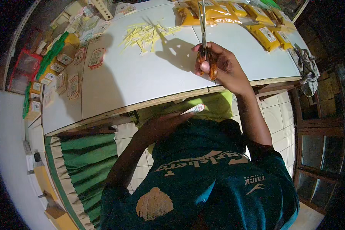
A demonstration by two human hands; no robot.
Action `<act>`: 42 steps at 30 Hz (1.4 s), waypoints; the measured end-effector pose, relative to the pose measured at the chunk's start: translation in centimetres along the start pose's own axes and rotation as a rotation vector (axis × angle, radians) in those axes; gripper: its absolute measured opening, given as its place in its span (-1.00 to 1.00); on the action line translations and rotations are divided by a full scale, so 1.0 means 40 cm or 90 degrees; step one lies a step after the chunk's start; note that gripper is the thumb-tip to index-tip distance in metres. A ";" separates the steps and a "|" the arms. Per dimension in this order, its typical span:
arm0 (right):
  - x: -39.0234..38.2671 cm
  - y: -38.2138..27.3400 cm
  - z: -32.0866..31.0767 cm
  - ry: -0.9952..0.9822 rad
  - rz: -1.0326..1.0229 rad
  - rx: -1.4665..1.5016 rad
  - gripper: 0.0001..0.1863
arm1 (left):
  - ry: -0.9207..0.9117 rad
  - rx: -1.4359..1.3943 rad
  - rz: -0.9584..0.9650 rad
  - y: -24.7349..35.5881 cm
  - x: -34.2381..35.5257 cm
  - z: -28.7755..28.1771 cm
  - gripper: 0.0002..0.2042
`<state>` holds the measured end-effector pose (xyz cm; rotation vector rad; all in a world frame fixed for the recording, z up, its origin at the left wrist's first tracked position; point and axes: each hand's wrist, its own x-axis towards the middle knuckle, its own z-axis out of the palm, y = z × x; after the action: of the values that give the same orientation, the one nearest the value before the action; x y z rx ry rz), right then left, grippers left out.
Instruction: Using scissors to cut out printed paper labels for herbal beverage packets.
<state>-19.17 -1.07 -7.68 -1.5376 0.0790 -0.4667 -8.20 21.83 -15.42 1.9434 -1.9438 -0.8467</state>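
Over the front part of the white table (pixel 142 76), my right hand (pixel 228 69) is closed around the orange-brown handles of a pair of scissors (pixel 203 32). Their blades point away from me and look nearly closed. Low in front of my body, below the table edge, my left hand (pixel 166 124) grips a small white printed label (pixel 195 109) with red and green on it. Shadow hides most of that hand's fingers. Beyond the scissors, to the left, lies a loose pile of thin pale-yellow paper strips (pixel 147 35).
Several yellow-orange filled pouches (pixel 266 37) with white labels lie along the far right. On the left are loose labels (pixel 97 58), green-topped packs (pixel 57 57) and a red mesh basket (pixel 25 71). A crumpled cloth (pixel 307 69) hangs at the right corner.
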 end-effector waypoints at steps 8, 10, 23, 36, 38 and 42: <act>-0.007 -0.010 0.004 0.005 -0.002 -0.013 -0.61 | -0.080 -0.225 -0.019 -0.057 0.065 0.058 -0.50; -0.010 -0.019 0.005 -0.009 0.010 -0.031 -0.55 | -0.027 -0.059 0.083 -0.060 0.072 0.066 -0.51; -0.008 -0.022 0.001 -0.026 0.022 -0.044 -0.60 | -0.006 -0.066 0.140 -0.080 0.103 0.075 -0.38; -0.009 -0.019 0.003 -0.025 0.008 -0.077 -0.60 | 0.098 -0.049 0.161 0.082 -0.093 -0.154 -0.55; -0.012 -0.017 -0.003 -0.026 0.023 -0.093 -0.60 | 0.227 0.034 0.160 0.078 -0.113 -0.185 -0.49; -0.010 -0.011 0.000 -0.023 0.005 -0.054 -0.58 | 0.401 0.101 0.027 0.101 -0.163 -0.290 -0.53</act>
<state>-19.64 -0.92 -7.37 -1.6277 0.0767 -0.4340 -4.50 25.43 -2.50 1.9278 -1.6845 -0.0384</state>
